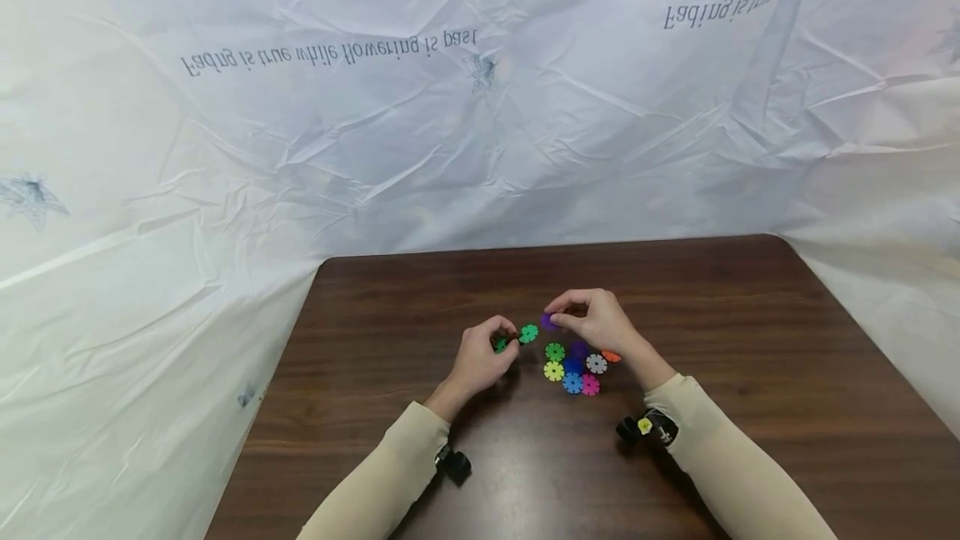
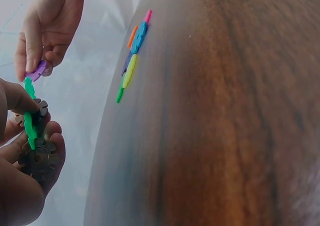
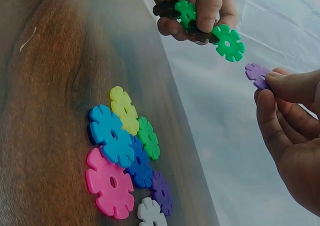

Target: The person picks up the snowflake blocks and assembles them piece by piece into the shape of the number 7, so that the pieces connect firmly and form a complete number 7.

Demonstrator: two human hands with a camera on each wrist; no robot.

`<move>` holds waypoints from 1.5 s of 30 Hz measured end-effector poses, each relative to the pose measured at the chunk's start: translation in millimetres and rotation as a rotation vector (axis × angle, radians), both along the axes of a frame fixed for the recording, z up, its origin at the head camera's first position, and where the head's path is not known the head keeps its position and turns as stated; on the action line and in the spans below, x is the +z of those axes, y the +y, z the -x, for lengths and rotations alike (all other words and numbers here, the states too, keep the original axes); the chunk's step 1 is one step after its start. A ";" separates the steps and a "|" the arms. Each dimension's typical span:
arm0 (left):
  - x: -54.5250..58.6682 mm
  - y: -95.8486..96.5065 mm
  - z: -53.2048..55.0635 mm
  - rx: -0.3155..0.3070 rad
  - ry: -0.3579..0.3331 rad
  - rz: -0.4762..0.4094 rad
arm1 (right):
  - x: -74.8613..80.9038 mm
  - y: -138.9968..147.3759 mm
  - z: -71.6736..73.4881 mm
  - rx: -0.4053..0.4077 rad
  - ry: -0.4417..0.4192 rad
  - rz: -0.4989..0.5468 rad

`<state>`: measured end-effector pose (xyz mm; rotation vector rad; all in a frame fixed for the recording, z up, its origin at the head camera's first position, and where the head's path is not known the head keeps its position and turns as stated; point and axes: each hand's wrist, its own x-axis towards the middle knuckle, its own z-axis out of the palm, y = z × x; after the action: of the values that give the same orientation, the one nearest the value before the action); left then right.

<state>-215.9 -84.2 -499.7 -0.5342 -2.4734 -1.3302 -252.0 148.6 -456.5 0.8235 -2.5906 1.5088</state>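
Note:
My left hand point(image 1: 480, 354) grips a joined chain of notched plastic discs, with green discs point(image 3: 230, 43) and dark brown or black ones point(image 2: 39, 158) linked at their slots. One green disc sticks out past the fingertips toward the other hand. Between thumb and fingers, my right hand point(image 1: 600, 322) pinches a purple notched disc point(image 3: 257, 76). In the right wrist view a small gap parts the purple disc from the chain's green end. Both hands are raised above the table, beyond the loose discs.
On the brown wooden table point(image 1: 360, 407) lies a cluster of loose discs: yellow point(image 1: 553, 371), pink point(image 3: 111, 183), light blue point(image 3: 111, 136), white point(image 1: 596, 364), orange point(image 1: 611, 355) and several others, some overlapping. White printed sheeting point(image 1: 480, 148) surrounds the table's back and sides.

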 end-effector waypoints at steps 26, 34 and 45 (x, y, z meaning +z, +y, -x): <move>-2.2 0.0 -0.6 -0.021 -0.015 0.000 | -5.2 -8.3 -1.5 0.031 -0.036 0.004; -0.3 -1.4 -1.5 -0.020 -0.027 -0.002 | -7.0 -11.5 -0.3 0.049 -0.012 0.014; 0.9 -2.1 -2.4 -0.026 -0.038 0.001 | -12.4 -15.2 -1.7 0.029 0.011 0.010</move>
<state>-213.5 -86.3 -498.8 -0.5485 -2.5057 -1.3610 -250.3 133.5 -468.8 0.8695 -2.5725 1.5194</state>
